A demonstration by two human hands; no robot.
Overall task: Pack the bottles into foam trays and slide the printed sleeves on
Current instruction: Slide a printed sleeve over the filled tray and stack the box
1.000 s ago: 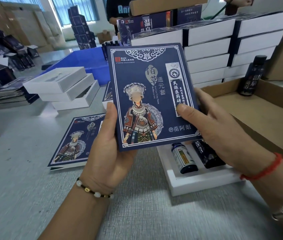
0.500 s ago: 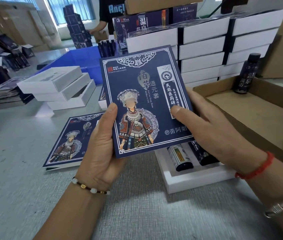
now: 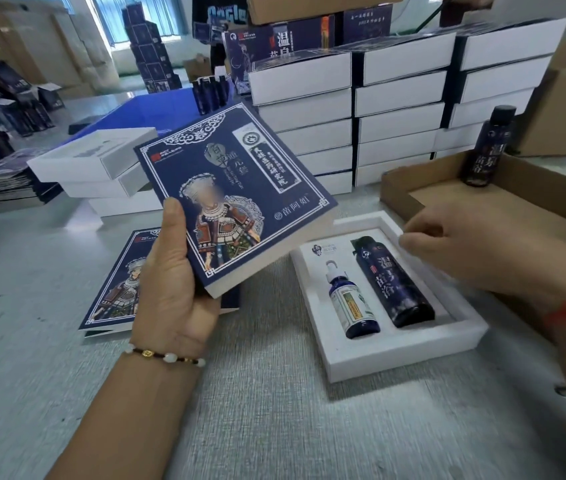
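Sleeve (image 3: 233, 199), now gripped by the left hand (image 3: 174, 282) alone and tilted above the counter (image 3: 274, 427), uncovers the filled tray (image 3: 395, 355) as the released, loosely curled right hand (image 3: 465, 247) reaches toward it for sleeving.

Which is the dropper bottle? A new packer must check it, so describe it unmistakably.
Find the white foam tray lying on the grey table. Two bottles lie in it side by side. The small dark-blue dropper bottle is the left one, shorter than its tall dark neighbour, with a white cap.
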